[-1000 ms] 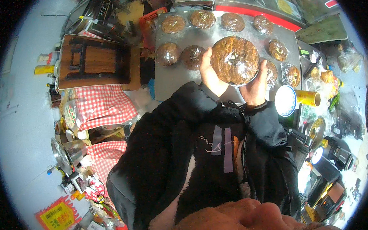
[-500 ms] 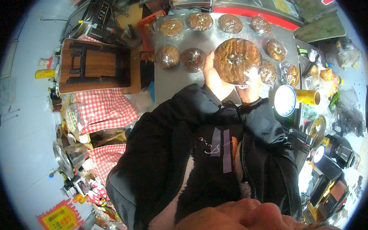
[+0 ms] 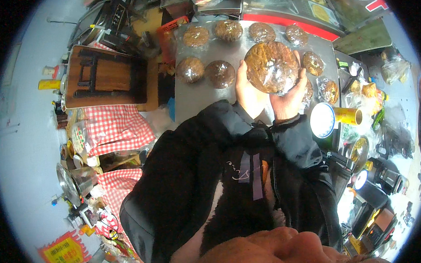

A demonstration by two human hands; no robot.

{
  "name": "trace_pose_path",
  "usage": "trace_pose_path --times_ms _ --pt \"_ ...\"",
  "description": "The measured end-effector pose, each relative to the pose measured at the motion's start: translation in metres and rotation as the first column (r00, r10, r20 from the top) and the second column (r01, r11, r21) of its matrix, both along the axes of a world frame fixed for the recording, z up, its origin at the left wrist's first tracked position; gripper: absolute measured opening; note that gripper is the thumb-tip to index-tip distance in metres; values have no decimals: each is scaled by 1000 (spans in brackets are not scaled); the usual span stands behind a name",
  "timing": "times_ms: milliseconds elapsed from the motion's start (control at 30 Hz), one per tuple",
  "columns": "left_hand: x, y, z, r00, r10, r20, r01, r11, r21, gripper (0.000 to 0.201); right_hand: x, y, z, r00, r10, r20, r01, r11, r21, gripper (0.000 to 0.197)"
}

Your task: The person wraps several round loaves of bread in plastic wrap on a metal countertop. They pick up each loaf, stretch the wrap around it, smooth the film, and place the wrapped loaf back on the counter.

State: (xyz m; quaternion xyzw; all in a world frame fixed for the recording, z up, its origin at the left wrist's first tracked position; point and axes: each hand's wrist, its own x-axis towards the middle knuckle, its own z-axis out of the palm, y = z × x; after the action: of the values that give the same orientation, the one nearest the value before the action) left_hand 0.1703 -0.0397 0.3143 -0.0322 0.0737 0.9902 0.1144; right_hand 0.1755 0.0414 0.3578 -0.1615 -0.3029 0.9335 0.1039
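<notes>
I hold a round brown cake point(image 3: 272, 67), wrapped in shiny clear film, up above the metal table point(image 3: 209, 99). My left hand point(image 3: 250, 94) cups its left and lower side, thumb up along the edge. My right hand point(image 3: 289, 100) grips the lower right side, with its fingers reaching up around the rim. The fingers beneath the cake are hidden. Similar film-wrapped cakes lie in rows on the table, among them one at the far left point(image 3: 195, 36), one just left of my hands point(image 3: 220, 74) and one to the right point(image 3: 313, 63).
A white bowl with a blue rim point(image 3: 323, 120) and a yellow roll point(image 3: 348, 116) stand right of the table. A red basket point(image 3: 171, 31) sits at its far left corner. Further left are a folding wooden table point(image 3: 109, 75) and red checked cloths point(image 3: 117, 129).
The cake in my hands has turned, so its nut-dotted centre no longer shows. My right-hand fingers now show along its right edge. The view has shifted slightly.
</notes>
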Motion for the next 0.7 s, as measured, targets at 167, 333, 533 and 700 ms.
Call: trace_pose_path --times_ms 167,333,533,700 --pt "12 -2 -3 997 -53 -63 48 996 -76 55 -4 14 2 998 68 17 -64 980 -188 59" --pt "2 -2 -61 910 -182 -372 254 955 154 48 -8 25 -3 993 99 67 -80 966 -246 61" --pt "0 -19 -80 911 -231 -342 336 897 288 59 -10 48 -22 980 180 89 -154 958 -243 63" --pt "-21 -37 -19 939 -343 11 337 917 -212 81 -14 60 -42 936 236 260 -179 957 -227 64"
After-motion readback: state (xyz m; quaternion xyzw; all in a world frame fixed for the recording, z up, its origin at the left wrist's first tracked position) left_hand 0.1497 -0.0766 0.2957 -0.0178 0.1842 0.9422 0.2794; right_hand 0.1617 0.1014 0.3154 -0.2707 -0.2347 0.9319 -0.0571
